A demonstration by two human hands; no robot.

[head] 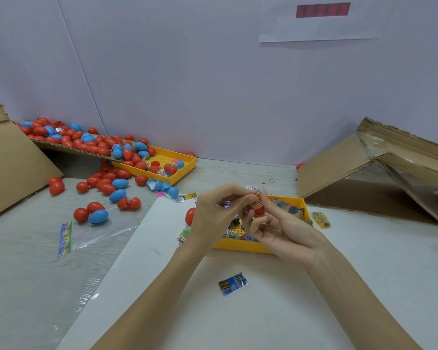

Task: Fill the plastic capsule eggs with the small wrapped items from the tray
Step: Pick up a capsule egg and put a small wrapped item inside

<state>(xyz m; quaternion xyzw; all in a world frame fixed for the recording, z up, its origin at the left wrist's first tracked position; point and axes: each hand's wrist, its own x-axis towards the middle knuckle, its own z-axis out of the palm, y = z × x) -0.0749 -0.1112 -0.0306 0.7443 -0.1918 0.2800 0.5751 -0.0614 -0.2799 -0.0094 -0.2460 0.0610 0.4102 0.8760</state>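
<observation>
Red capsule half (259,210) — light, slick, rigid — sitting pinched in right hand (276,223); left hand (218,210) pinching wrapped packet (258,201), pressing inward — gripping rim safest.

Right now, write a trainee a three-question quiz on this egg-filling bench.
1. True or false: the small blue wrapped packet on the white sheet lies inside the near yellow plastic tray.
2. Which hand holds the red plastic egg half: A left hand, B right hand?
3. Fill in: the orange wrapped item is being pushed into a ___ egg half.

Key: 1 false, it lies nearer the person, outside the tray. 2 B. 3 red.
</observation>
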